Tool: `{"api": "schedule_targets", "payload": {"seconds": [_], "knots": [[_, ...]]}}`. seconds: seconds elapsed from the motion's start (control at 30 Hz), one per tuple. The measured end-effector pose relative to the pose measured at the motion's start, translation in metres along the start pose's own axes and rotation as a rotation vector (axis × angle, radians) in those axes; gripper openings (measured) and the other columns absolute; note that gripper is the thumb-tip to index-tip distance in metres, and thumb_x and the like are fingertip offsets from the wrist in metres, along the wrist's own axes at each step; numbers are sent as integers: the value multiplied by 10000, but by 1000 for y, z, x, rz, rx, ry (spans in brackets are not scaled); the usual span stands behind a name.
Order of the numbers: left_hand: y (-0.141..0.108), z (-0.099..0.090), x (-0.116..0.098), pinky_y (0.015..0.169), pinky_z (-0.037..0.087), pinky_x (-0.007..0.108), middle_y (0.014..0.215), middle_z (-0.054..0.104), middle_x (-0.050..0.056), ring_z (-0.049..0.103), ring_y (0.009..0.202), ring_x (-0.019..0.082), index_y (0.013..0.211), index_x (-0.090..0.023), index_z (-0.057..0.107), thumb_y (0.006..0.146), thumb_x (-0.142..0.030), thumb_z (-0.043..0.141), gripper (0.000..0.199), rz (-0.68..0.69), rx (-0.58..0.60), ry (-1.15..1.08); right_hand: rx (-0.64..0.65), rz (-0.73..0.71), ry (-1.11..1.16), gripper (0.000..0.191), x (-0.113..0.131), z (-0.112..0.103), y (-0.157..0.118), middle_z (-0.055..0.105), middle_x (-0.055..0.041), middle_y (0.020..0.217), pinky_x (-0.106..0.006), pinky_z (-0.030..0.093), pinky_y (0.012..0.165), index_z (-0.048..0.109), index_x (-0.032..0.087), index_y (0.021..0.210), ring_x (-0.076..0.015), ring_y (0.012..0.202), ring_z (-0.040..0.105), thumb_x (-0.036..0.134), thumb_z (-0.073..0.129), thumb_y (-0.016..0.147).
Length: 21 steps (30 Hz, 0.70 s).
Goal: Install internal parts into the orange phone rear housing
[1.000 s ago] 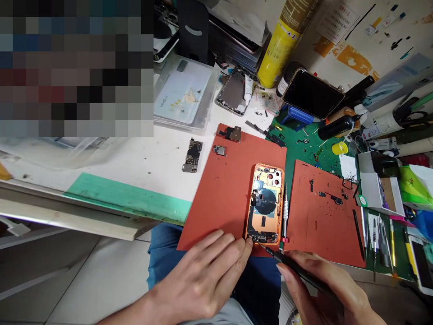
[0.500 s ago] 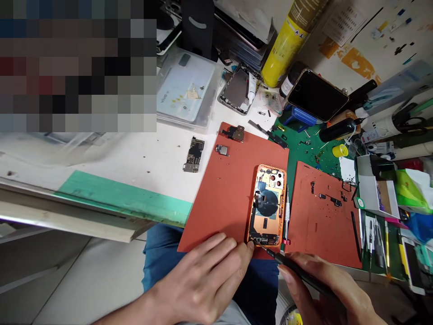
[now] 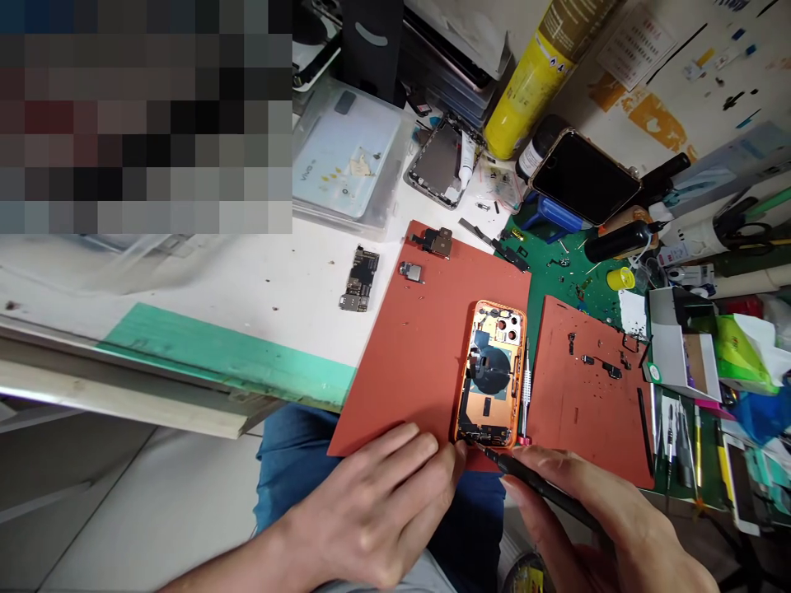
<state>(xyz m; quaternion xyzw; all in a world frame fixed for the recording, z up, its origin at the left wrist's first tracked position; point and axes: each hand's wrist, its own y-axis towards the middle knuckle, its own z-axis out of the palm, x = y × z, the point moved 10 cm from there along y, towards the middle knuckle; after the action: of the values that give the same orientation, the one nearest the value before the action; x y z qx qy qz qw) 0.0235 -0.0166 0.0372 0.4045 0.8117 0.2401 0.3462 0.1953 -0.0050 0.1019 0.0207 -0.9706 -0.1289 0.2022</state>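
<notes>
An orange phone housing (image 3: pixel 487 403), its inside facing up, lies on the red-brown mat. A round black coil area, a blue patch and small dark parts show within it. My left hand (image 3: pixel 389 502) is closed, its fingertips gripping the housing's lower left corner. Between the thumb and fingers of my right hand (image 3: pixel 599 511) is a slim black screwdriver (image 3: pixel 544 487), its thin tip at the bottom edge of the housing. The tip's exact contact is too small to make out. A silver tool (image 3: pixel 526 387) lies along the housing's right side.
Left of the mat (image 3: pixel 401 354) lies a logic board (image 3: pixel 359 280). A camera module (image 3: pixel 436 241) and a small metal part (image 3: pixel 411 272) rest on the mat. Small parts lie on a second mat (image 3: pixel 578 403). A yellow can (image 3: pixel 516 107) and a black-screened phone (image 3: pixel 584 175) stand behind.
The view has shifted slightly. My left hand keeps its grip on the housing corner, and the screwdriver tip stays at the bottom edge with only a small change in angle.
</notes>
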Motion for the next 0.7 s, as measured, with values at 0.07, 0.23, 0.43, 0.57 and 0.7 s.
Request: {"api": "schedule_targets", "payload": {"seconds": [0.07,0.23,0.43,0.57,0.7], "knots": [[2,0,0,921,607,379,1014,821,82,727,961,226,1003,-110,793,1063,-69,492,310,0,0,-9,20,-123,-61,115,11,0,4,866,37,919,-281,725,762,812,319,1033,-204,698,840,424,803,987],[6,-3,3,805,620,380,932,807,70,730,849,212,869,-128,761,1057,-49,492,338,-27,-37,-48,60,-541,-118,221,45,6,-2,858,18,902,-262,705,770,738,227,1120,-173,703,825,284,871,954],[2,-7,2,815,635,370,889,788,87,735,852,207,876,-116,754,1041,-42,507,306,-25,-124,-45,78,-671,-27,110,56,8,4,842,-34,943,-273,684,801,736,181,1047,-176,788,819,91,722,985],[-3,-6,2,870,638,368,950,801,97,741,905,214,883,-113,750,1027,-62,569,237,-13,-126,-46,18,-669,-32,171,63,7,6,754,16,745,-280,620,643,723,158,971,-137,604,712,4,782,926],[-4,-5,3,860,637,369,937,788,89,732,899,208,868,-129,749,1015,-71,611,210,-26,-129,-51,22,-585,-54,143,61,10,7,769,-14,776,-329,622,680,699,161,973,-166,643,727,31,757,959]]}}
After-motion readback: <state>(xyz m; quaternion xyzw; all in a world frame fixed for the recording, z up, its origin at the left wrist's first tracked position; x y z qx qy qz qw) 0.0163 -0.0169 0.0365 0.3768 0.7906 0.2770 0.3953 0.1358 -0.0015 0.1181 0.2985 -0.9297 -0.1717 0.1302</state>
